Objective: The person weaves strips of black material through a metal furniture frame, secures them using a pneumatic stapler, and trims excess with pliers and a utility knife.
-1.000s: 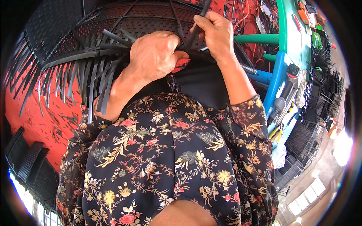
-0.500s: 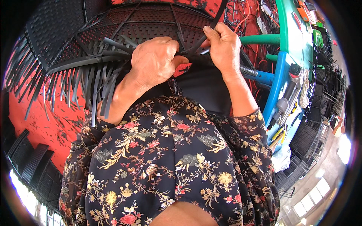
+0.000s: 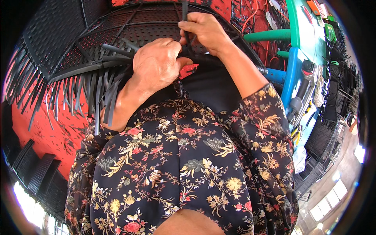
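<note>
A black woven panel (image 3: 98, 35) of flat plastic strips lies in front of me, its loose strip ends (image 3: 78, 90) hanging down at the left. My left hand (image 3: 156, 64) is closed over the panel's front rim, fingers curled around the strips there. My right hand (image 3: 205, 31) sits just behind it, pinching one upright black strip (image 3: 184, 11) between thumb and fingers. Both hands nearly touch at the rim. Floral sleeves cover my forearms below.
A red floor (image 3: 51, 133) shows under the panel at the left. At the right stand green (image 3: 270, 36) and blue (image 3: 291, 74) frame tubes with tools on them. Stacks of black woven panels (image 3: 35, 172) lie at the lower left and far right.
My right hand has moved left and up along the rim, now gripping a strip that stands upright. My left hand has shifted slightly, staying closed on the rim.
</note>
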